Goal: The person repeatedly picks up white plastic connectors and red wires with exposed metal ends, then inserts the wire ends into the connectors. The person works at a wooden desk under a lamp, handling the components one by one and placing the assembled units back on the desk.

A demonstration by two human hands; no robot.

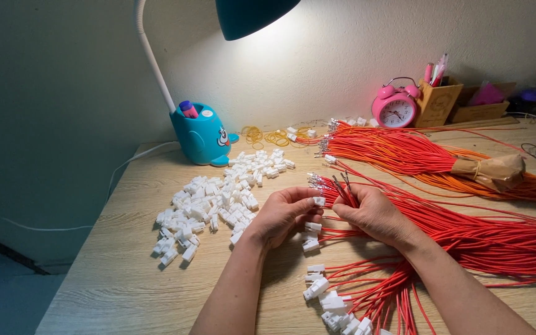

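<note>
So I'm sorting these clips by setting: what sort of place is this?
Probably a home desk used for piecework. A wooden desk against a wall holds a pink alarm clock and a blue whale-shaped lamp base, beside a heap of white connectors and red wires.

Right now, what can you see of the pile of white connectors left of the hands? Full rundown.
The pile of white connectors is a loose heap of small white housings that look like moulded plastic, blocky and all one kind. They lie jumbled at every angle on the wooden desk, spreading in a band from near the blue lamp base down toward the front left. The edges thin out into scattered single pieces. The lamp lights it brightly. The left hand sits just right of it, whether touching I cannot tell.
</note>
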